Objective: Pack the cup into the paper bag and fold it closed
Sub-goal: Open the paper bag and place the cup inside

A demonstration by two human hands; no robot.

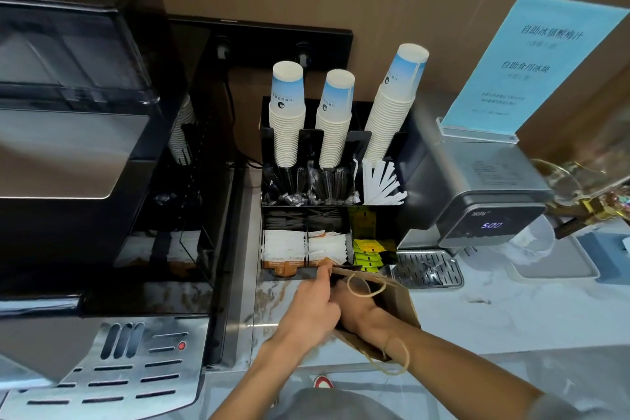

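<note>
Both hands are working at a brown paper bag (397, 303) that is standing open on the marble counter (511, 310), near the front edge and just this side of the black condiment organizer (272, 133). The left hand (308, 312) is pinching the bag's left rim, fingers closed on the paper and the index finger stretching toward the far corner of the mouth. The right hand (358, 312) is reaching down inside the bag; its fingers are hidden by the left hand and by the paper, so whether it is gripping anything I cannot tell. The cup to be packed is not showing anywhere around the bag, and if it is inside, the hands are covering it.

One twine handle (366, 286) is looping over the far rim, and the other handle (397, 356) is hanging down over the near side, under the right forearm.

Beyond the bag, three stacks of paper cups (335, 119) are standing upside down in the organizer, with wrapped stirrers and white sticks in front of them and sachets (301, 249) in the lower compartments. To the far left a large black coffee machine (78, 106) is filling the view, its metal drip tray (112, 372) sitting near left. To the right a grey dispenser (491, 187) is showing "500" on its display, with a blue sign (531, 65) standing on top of it.
</note>
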